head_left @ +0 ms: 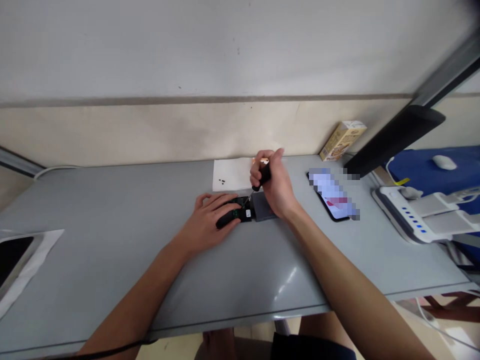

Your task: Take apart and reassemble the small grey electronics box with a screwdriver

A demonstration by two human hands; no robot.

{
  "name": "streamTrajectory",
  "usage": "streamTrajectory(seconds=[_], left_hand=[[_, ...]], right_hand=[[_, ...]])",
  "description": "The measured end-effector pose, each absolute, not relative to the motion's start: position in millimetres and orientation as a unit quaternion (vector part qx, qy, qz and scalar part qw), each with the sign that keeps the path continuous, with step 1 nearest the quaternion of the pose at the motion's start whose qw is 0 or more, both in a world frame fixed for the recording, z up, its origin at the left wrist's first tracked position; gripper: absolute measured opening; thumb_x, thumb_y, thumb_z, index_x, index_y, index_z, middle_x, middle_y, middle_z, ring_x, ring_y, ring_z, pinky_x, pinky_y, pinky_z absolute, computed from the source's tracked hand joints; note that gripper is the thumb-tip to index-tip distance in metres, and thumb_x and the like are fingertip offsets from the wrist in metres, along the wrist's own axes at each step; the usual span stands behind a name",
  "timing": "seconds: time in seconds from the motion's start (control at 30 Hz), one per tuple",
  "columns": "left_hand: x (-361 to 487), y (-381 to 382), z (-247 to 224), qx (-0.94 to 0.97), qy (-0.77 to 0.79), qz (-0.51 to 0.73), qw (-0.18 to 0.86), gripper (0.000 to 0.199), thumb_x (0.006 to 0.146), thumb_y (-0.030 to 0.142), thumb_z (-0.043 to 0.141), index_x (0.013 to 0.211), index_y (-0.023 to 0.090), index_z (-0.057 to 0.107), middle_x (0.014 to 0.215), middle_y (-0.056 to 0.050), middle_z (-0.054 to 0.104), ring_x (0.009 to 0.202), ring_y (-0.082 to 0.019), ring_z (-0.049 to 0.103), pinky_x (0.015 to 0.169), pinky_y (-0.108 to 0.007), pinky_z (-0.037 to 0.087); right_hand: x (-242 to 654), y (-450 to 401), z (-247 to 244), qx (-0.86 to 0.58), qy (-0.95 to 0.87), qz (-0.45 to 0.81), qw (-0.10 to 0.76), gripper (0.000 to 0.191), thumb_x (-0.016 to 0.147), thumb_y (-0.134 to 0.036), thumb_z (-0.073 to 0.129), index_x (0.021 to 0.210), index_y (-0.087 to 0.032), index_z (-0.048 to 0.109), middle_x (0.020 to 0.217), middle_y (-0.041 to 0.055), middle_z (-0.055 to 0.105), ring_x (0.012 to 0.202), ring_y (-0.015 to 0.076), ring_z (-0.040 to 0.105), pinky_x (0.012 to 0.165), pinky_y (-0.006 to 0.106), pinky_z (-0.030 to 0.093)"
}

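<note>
My left hand point(206, 222) grips a small black device with a green circuit board point(245, 214) in its opened body, thumb and fingers along its sides. A black-handled screwdriver point(264, 174) is in my right hand point(276, 182), with fingers wrapped around the handle. Its thin shaft slants down to the left, and the tip meets the device near my left fingertips. Whether it sits in a screw is too small to tell. Against the device's right end lies a flat dark grey piece point(264, 207), partly covered by my right wrist.
Several tiny dark screw-like bits point(222, 181) lie on white paper point(232, 172) behind my hands. To the right are a lit phone point(332, 195), a carton point(342, 140), a black monitor-like panel point(397, 137) and a power strip point(408, 215). A dark-screened tablet point(15, 255) is at the left.
</note>
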State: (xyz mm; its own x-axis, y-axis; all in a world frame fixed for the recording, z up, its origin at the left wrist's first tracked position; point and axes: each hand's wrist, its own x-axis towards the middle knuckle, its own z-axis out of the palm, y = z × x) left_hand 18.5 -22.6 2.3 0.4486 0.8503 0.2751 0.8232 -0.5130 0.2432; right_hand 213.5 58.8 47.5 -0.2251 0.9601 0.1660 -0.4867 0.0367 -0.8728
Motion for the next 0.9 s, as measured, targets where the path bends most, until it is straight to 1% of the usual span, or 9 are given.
streamTrajectory(seconds=[0.13,0.2,0.27,0.37,0.47,0.6,0.73,0.8,0.9], left_hand=[[18.9,-22.9,1.9,0.849,0.493,0.189,0.034,0.024,0.102,0.035,0.055,0.123,0.029,0.065,0.146,-0.006,0.062,0.134,-0.026,0.057,0.114,-0.049,0.029],[19.0,-22.9,2.1,0.849,0.492,0.190,0.037,0.024,0.102,0.035,0.055,0.123,0.029,0.065,0.146,-0.006,0.061,0.134,-0.025,0.057,0.114,-0.048,0.029],[19.0,-22.7,2.7,0.849,0.492,0.190,0.039,0.024,0.102,0.036,0.055,0.122,0.029,0.066,0.146,-0.006,0.062,0.134,-0.026,0.057,0.114,-0.048,0.029],[18.9,-22.3,3.8,0.850,0.490,0.188,0.040,0.023,0.102,0.036,0.055,0.122,0.029,0.066,0.145,-0.006,0.063,0.134,-0.025,0.057,0.113,-0.049,0.029],[18.6,-22.3,4.1,0.852,0.489,0.184,0.039,0.024,0.102,0.036,0.056,0.123,0.029,0.066,0.145,-0.006,0.063,0.133,-0.025,0.058,0.113,-0.049,0.028],[18.1,-22.5,2.6,0.848,0.494,0.187,0.041,0.026,0.102,0.036,0.056,0.125,0.031,0.066,0.145,-0.006,0.063,0.134,-0.026,0.057,0.114,-0.050,0.029],[18.0,-22.7,0.3,0.846,0.495,0.196,0.037,0.027,0.101,0.036,0.057,0.125,0.031,0.068,0.144,-0.006,0.064,0.133,-0.027,0.058,0.115,-0.050,0.029],[18.1,-22.7,-0.4,0.847,0.491,0.199,0.035,0.027,0.101,0.036,0.057,0.125,0.030,0.068,0.143,-0.007,0.064,0.132,-0.026,0.059,0.115,-0.050,0.029],[18.5,-22.9,-0.2,0.849,0.488,0.200,0.037,0.027,0.101,0.036,0.056,0.126,0.030,0.067,0.143,-0.007,0.065,0.131,-0.025,0.060,0.116,-0.049,0.028]], right_hand=[[217.9,58.8,50.0,-0.211,-0.436,0.688,0.540,0.039,0.090,-0.063,0.063,0.093,-0.025,0.066,0.081,-0.0003,0.058,0.073,0.0128,0.059,0.069,0.029,0.050],[219.6,58.7,49.0,-0.203,-0.434,0.695,0.536,0.036,0.085,-0.059,0.072,0.088,-0.024,0.063,0.091,0.0003,0.064,0.081,0.0131,0.065,0.074,0.029,0.052],[219.7,58.5,47.2,-0.218,-0.441,0.689,0.533,0.041,0.079,-0.059,0.078,0.084,-0.024,0.056,0.094,0.0000,0.067,0.078,0.0131,0.067,0.070,0.029,0.052],[217.0,58.4,44.5,-0.259,-0.466,0.652,0.539,0.050,0.077,-0.060,0.079,0.080,-0.025,0.044,0.076,-0.0039,0.065,0.058,0.0113,0.060,0.057,0.028,0.046],[213.9,58.3,44.0,-0.271,-0.468,0.621,0.567,0.049,0.081,-0.064,0.074,0.079,-0.026,0.043,0.058,-0.0083,0.049,0.049,0.0103,0.050,0.054,0.027,0.042],[213.0,58.0,47.5,-0.250,-0.444,0.659,0.552,0.048,0.087,-0.074,0.058,0.089,-0.026,0.059,0.065,-0.0046,0.049,0.059,0.0120,0.053,0.060,0.029,0.046],[214.2,59.5,45.8,-0.249,-0.410,0.687,0.547,0.042,0.081,-0.065,0.072,0.089,-0.025,0.061,0.085,-0.0005,0.061,0.078,0.0131,0.064,0.069,0.027,0.050],[214.0,61.4,41.2,-0.265,-0.389,0.682,0.560,0.045,0.077,-0.064,0.077,0.084,-0.024,0.056,0.085,-0.0008,0.062,0.073,0.0119,0.062,0.065,0.027,0.048],[213.3,64.2,34.5,-0.290,-0.391,0.650,0.584,0.053,0.075,-0.069,0.076,0.077,-0.025,0.046,0.066,-0.0059,0.048,0.053,0.0092,0.046,0.052,0.027,0.040]])
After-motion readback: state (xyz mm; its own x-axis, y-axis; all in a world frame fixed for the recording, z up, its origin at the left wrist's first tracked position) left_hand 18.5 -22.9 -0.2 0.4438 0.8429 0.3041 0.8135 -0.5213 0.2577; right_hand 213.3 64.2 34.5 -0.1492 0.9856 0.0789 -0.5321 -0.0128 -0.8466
